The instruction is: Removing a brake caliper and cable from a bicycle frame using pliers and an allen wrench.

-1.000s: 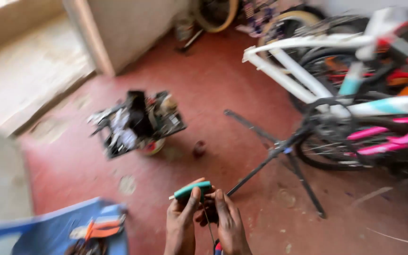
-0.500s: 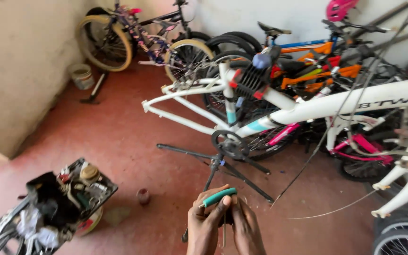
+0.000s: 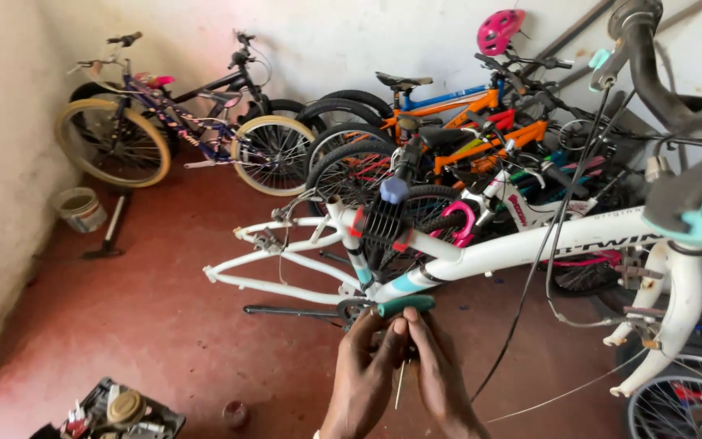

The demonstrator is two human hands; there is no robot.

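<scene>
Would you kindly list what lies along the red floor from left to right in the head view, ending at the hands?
Pale round bucket by the wall → dark tray of tools and parts → small dark red pot → left hand → right hand, both hands pinching a green-handled tool.

Tool handle green. Clamped bike frame white, teal patches. Helmet pink. Rear bike orange and blue. Floor dark red. Far-left bike tyres cream. Bucket whitish.
</scene>
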